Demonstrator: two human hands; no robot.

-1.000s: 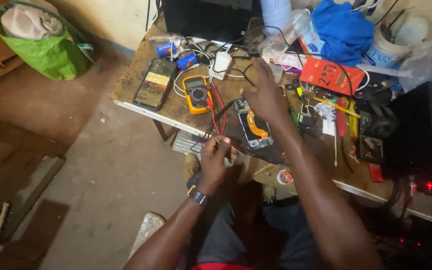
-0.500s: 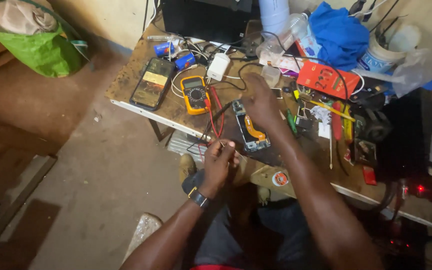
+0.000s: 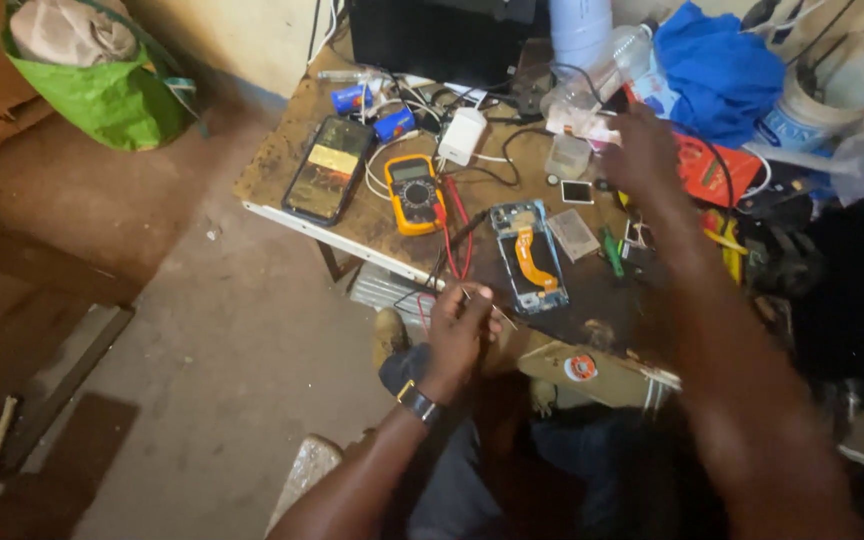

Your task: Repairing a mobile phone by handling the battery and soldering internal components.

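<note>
My left grip (image 3: pixel 460 328) pinches a thin metal tool (image 3: pixel 480 305) ready just below the opened phone (image 3: pixel 529 255), while my blurred right grip (image 3: pixel 642 150), closure unclear, reaches beyond it over the tabletop (image 3: pixel 282 165).

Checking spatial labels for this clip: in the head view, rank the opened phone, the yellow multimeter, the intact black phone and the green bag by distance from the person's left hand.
From the left hand:
1. Opened phone, just up and right.
2. Yellow multimeter, above it.
3. Intact black phone, at the bench's left edge.
4. Green bag, on the floor, far upper left.
</note>
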